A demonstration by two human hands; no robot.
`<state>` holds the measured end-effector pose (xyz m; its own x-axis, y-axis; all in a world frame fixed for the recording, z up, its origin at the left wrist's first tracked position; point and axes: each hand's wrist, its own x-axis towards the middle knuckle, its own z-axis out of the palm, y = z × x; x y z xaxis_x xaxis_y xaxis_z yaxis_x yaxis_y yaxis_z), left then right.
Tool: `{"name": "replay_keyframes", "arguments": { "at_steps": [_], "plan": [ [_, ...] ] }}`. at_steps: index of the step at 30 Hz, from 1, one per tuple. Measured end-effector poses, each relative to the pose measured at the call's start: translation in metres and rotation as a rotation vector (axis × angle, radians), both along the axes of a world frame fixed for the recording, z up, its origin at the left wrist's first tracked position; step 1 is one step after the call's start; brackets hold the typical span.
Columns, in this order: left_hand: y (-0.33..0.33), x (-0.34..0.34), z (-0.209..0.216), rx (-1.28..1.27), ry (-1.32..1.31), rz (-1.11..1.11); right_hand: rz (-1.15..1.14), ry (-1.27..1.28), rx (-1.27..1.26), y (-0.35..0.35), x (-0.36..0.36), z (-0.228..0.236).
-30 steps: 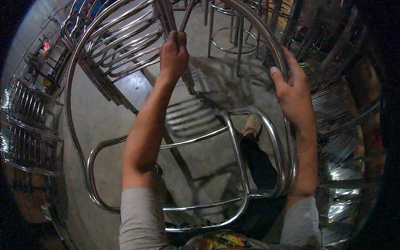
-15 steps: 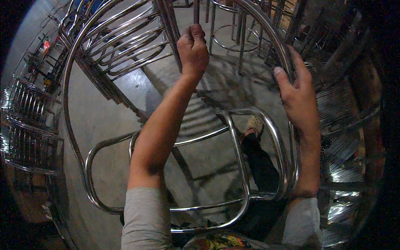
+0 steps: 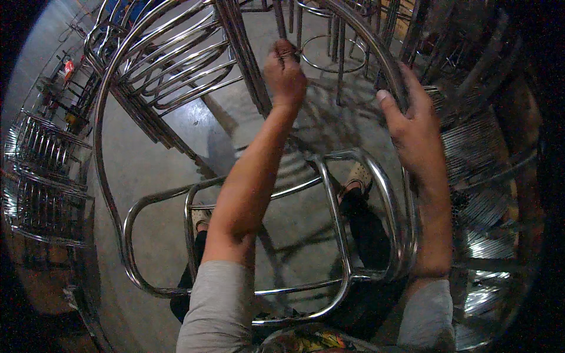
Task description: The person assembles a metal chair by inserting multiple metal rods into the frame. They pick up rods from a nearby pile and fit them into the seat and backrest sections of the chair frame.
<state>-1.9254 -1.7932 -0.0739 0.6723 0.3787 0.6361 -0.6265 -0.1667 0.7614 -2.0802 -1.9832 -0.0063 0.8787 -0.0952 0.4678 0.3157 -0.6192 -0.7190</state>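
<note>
A shiny bent-tube metal chair frame [image 3: 344, 235] stands in front of me, its big curved loop arching away and its smaller rounded loops near my lap. My right hand [image 3: 415, 120] is wrapped round the right side of the big loop, thumb on the inner side. Inside that loop, my left hand [image 3: 285, 76] is raised in a closed fist with darkened fingertips. A dark upright bar [image 3: 279, 20] shows just beyond the fist; whether the fist grips it or something small, I cannot make out.
Stacked tubular chair frames [image 3: 182, 65] lean at the far left, with more racked ones [image 3: 50, 147] at the left edge. Stool frames with ring braces [image 3: 332, 53] stand ahead. Bundled metal rods [image 3: 477, 159] lie at the right. My shoe [image 3: 357, 176] rests on the concrete floor [image 3: 159, 170].
My left fist and forearm have moved to the right and slightly toward me. The right hand has shifted slightly left with the loop. My left shoe has come into sight.
</note>
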Motion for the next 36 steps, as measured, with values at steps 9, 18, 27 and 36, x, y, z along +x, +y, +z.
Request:
{"name": "replay_keyframes", "arguments": {
  "at_steps": [9,18,27,36],
  "plan": [
    [0.052,-0.018,-0.018,0.171,0.059,0.123,-0.023,-0.028,0.001,0.011,0.004,-0.002],
    [0.091,-0.007,0.005,0.374,0.065,0.179,0.013,0.003,0.035,0.016,0.003,0.000],
    [0.121,-0.023,0.038,0.021,0.352,-0.713,-0.032,-0.028,-0.041,0.020,0.000,0.000],
    [0.104,0.006,0.027,0.434,0.023,0.213,-0.022,-0.017,-0.013,0.024,-0.001,-0.002]
  ]
}}
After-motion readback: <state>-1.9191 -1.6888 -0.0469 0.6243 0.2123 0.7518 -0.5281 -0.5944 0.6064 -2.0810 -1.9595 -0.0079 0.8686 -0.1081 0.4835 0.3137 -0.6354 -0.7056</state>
